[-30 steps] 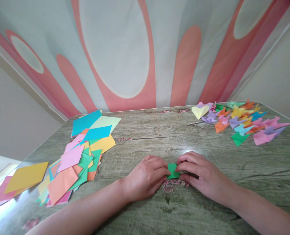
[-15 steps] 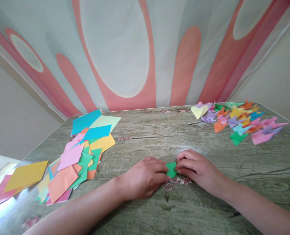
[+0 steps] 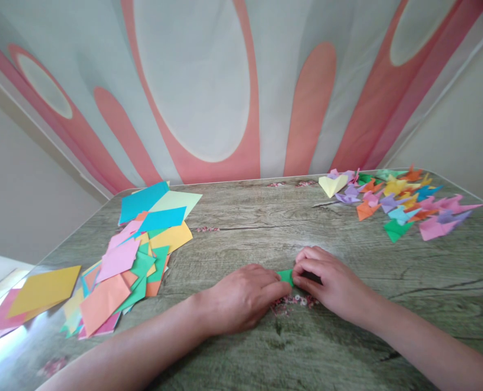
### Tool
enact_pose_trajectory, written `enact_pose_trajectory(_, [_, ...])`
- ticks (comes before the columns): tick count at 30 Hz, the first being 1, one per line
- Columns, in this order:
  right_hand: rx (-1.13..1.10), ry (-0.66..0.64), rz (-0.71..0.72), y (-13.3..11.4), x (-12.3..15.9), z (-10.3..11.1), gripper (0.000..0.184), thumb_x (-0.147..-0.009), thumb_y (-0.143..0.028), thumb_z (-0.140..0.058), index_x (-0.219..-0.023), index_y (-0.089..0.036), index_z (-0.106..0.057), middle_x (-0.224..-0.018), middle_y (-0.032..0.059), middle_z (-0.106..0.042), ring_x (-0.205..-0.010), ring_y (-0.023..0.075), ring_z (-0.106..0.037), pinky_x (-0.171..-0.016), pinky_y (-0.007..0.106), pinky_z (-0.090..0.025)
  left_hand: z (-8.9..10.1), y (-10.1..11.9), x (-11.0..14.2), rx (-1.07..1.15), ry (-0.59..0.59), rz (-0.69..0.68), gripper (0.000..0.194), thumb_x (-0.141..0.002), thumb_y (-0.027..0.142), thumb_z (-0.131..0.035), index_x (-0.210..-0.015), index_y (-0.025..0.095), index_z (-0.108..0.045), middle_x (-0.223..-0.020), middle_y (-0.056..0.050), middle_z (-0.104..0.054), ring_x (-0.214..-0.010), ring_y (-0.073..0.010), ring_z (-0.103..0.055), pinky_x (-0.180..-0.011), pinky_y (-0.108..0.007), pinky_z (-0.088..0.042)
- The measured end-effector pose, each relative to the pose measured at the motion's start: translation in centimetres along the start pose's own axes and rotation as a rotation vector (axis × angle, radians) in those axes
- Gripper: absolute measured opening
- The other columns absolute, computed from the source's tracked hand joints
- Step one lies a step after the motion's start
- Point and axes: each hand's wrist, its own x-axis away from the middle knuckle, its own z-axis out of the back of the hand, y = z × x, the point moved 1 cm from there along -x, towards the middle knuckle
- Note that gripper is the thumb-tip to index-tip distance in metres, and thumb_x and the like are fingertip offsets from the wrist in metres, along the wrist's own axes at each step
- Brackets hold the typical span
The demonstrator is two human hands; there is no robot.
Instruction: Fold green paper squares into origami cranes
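A small piece of folded green paper lies on the table between my two hands, partly covered by fingers. My left hand rests over its left side, fingers closed and pressing it against the tabletop. At its right edge, my right hand pinches the paper between thumb and fingertips. Only a narrow green strip shows, so the shape of the folds is hidden.
The wood-patterned table has loose paper sheets in many colours piled at left. More sheets lie at the far left edge. Several folded paper figures and a pale yellow paper heart sit at the back right.
My left fingers and thumb have slid right over the green paper, and less of it shows now. My right hand has shifted only slightly and still pinches the edge.
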Motion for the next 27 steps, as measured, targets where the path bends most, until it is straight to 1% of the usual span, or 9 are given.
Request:
enact_pose_trajectory(2, [0.001,0.002,-0.007,0.11,0.02,-0.08,0.012,-0.089,-0.023,-0.06,-0.078,-0.021,-0.063,-0.085,0.0026,-0.06,-0.085,0.0188,-0.056,-0.074,0.033,-0.043,-0.09,0.05,-0.06,0.005,-0.014,-0.001,0.033,-0.092,0.011,-0.047,-0.124,0.013,-0.053,-0.103,-0.011,-0.067,-0.101,-0.0206,-0.062,-0.09,-0.034,-0.05])
enact_pose_trajectory(5, [0.004,0.007,-0.013,0.19,0.0,-0.14,0.012,-0.089,-0.024,-0.061,-0.077,-0.021,-0.062,-0.083,0.0024,-0.06,-0.084,0.0185,-0.056,-0.073,0.033,-0.043,-0.36,0.04,-0.08,-0.008,0.012,-0.015,0.036,-0.093,0.014,-0.046,-0.128,0.015,-0.052,-0.102,-0.01,-0.067,-0.1,-0.0204,-0.063,-0.089,-0.034,-0.051])
enact_pose_trajectory(8, [0.014,0.007,-0.029,0.1,-0.09,-0.19,0.013,-0.088,-0.023,-0.061,-0.076,-0.021,-0.062,-0.083,0.0022,-0.06,-0.083,0.0183,-0.057,-0.072,0.032,-0.043,-0.68,-0.04,-0.03,-0.023,0.04,-0.017,0.032,-0.095,0.016,-0.045,-0.125,0.016,-0.055,-0.098,-0.009,-0.067,-0.097,-0.0199,-0.064,-0.088,-0.033,-0.052])
enact_pose_trajectory(12, [0.038,0.022,-0.041,-0.06,-0.14,-0.23,0.013,-0.088,-0.024,-0.061,-0.075,-0.021,-0.062,-0.081,0.0024,-0.06,-0.082,0.0186,-0.056,-0.072,0.033,-0.043,-0.91,-0.08,0.02,-0.032,0.038,-0.012,0.028,-0.096,0.018,-0.045,-0.121,0.015,-0.058,-0.095,-0.009,-0.067,-0.098,-0.0202,-0.063,-0.088,-0.032,-0.052])
enact_pose_trajectory(22, [0.05,0.025,-0.082,-0.42,-0.14,-0.3,0.014,-0.086,-0.02,-0.062,-0.072,-0.02,-0.062,-0.08,0.0025,-0.059,-0.082,0.0189,-0.055,-0.072,0.033,-0.042,-0.4,0.14,-0.48,-0.074,-0.011,-0.036,0.026,-0.098,0.019,-0.04,-0.109,0.011,-0.063,-0.089,-0.009,-0.065,-0.095,-0.02,-0.063,-0.086,-0.032,-0.052])
enact_pose_trajectory(27, [0.066,0.036,-0.081,-0.47,-0.1,-0.45,0.015,-0.086,-0.018,-0.061,-0.072,-0.02,-0.061,-0.079,0.0025,-0.059,-0.081,0.0189,-0.056,-0.072,0.032,-0.041,-0.55,0.14,-0.3,-0.059,0.02,-0.029,0.024,-0.097,0.019,-0.043,-0.11,0.012,-0.063,-0.089,-0.009,-0.066,-0.096,-0.0201,-0.063,-0.088,-0.032,-0.051])
